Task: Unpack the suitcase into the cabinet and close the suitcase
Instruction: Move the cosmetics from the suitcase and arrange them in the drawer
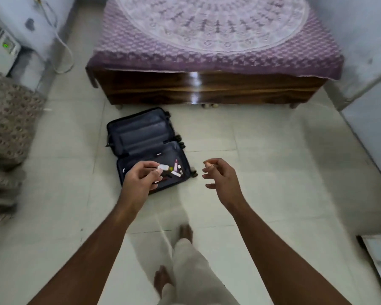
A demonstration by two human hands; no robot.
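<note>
A small dark blue suitcase (141, 137) lies open on the tiled floor just in front of the bed. Its far half holds nothing that I can see. In the near half lie several small toiletries (174, 170), among them a white bottle and a pink tube. My left hand (141, 177) hangs in the air above the near half, fingers loosely curled, holding nothing. My right hand (220, 177) hovers to the right of the suitcase over bare floor, fingers relaxed and empty. The cabinet is not clearly in view.
A wooden bed (207, 86) with a purple patterned cover stands at the back. An air cooler (2, 49) and a patterned cloth pile (7, 128) are at the left. A white appliance (372, 128) is at the right. My bare feet (185, 234) stand on the tiles.
</note>
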